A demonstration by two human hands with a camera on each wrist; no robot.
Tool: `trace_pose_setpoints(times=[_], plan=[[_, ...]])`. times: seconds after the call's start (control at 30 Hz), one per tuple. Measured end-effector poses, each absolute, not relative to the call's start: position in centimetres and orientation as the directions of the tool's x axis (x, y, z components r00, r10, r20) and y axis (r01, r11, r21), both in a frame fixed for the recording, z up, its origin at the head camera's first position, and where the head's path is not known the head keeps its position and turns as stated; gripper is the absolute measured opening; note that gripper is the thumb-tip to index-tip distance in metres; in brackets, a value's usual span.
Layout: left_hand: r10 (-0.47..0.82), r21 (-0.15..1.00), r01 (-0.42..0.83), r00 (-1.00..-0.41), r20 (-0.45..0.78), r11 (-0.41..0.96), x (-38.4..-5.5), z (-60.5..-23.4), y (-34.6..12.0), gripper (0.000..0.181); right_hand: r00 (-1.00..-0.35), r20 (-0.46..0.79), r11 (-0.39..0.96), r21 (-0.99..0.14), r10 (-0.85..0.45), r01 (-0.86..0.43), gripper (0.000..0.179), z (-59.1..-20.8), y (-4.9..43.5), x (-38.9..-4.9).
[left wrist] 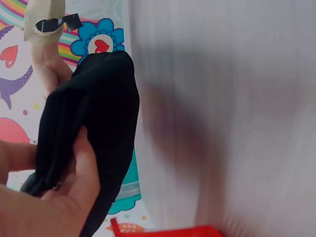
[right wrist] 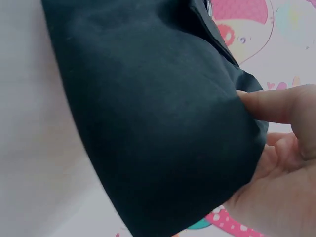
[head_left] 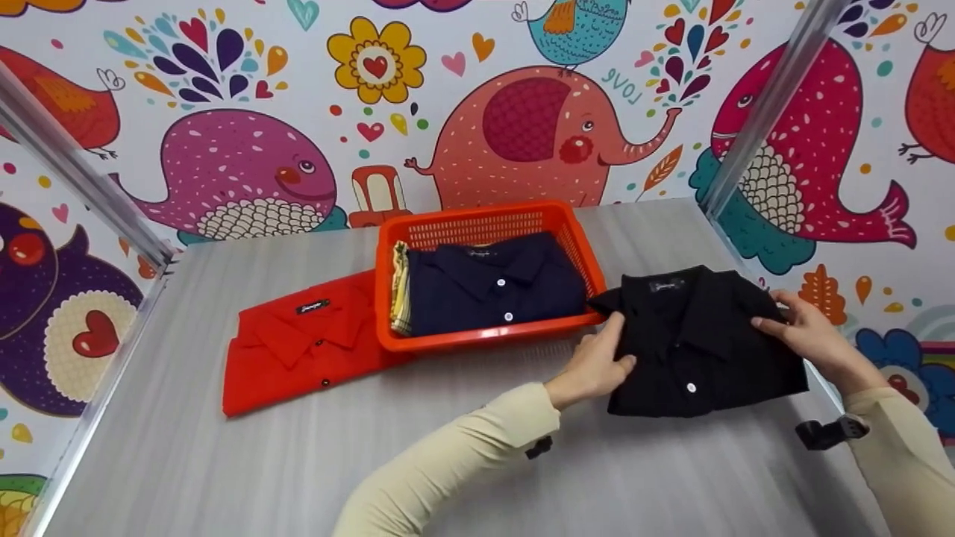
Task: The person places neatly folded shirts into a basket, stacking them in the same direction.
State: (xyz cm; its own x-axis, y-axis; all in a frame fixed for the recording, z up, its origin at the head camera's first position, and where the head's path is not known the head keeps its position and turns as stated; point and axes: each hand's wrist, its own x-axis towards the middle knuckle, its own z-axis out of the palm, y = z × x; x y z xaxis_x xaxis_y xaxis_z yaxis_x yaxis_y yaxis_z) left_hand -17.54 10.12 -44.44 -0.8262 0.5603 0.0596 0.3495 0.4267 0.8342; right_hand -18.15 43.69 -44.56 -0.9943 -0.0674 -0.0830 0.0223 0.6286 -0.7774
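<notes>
Black folded shirt (head_left: 664,373) held above the counter (head_left: 261,462) between the left hand (head_left: 593,367) and the right hand (head_left: 813,335), each pinching one side; just beyond the left hand, an orange basket (head_left: 492,334) carries a navy shirt (head_left: 470,294), and farther past that hand lies a red shirt (head_left: 287,365)

head: from above, forward-down, wide over desk (head_left: 261,462) | L wrist: close at left fingers (left wrist: 86,163), facing across toward right sleeve (left wrist: 44,7) | R wrist: tight on right fingers (right wrist: 276,104) | shared: black shirt (head_left: 701,365), all three
</notes>
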Motion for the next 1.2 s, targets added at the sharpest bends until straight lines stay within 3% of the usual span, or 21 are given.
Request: trace_pose_setpoints(times=[0.17, 0.4, 0.63, 0.77, 1.2], plan=[[0.539, 0.795, 0.425, -0.829, 0.149, 0.433, -18.4, -43.7, 7.9, 0.034, -0.998, 0.01, 0.587, -0.808, -0.063, -0.045, 0.039, -44.0, 41.8, -18.8], [0.511, 0.761, 0.475, -0.83, 0.222, 0.441, -19.7, -43.3, 3.3, 0.038, -0.997, 0.025, 0.488, -0.871, -0.07, -0.056, 0.032, -43.8, 39.0, -19.4], [0.446, 0.796, 0.4, -0.876, 0.186, 0.453, -21.8, -42.3, -1.3, 0.039, -0.994, 0.069, 0.37, -0.924, -0.089, -0.097, 0.032, -43.1, 35.3, -20.3], [0.391, 0.827, 0.326, -0.909, 0.142, 0.458, -23.0, -41.9, -3.6, 0.051, -0.989, 0.111, 0.337, -0.931, -0.103, -0.139, 0.036, -42.4, 32.6, -21.5], [0.224, 0.918, 0.106, -0.974, 0.019, 0.383, -25.7, -40.6, -9.5, 0.072, -0.974, 0.044, 0.435, -0.89, -0.221, -0.139, 0.042, -38.4, 26.3, -25.8]])
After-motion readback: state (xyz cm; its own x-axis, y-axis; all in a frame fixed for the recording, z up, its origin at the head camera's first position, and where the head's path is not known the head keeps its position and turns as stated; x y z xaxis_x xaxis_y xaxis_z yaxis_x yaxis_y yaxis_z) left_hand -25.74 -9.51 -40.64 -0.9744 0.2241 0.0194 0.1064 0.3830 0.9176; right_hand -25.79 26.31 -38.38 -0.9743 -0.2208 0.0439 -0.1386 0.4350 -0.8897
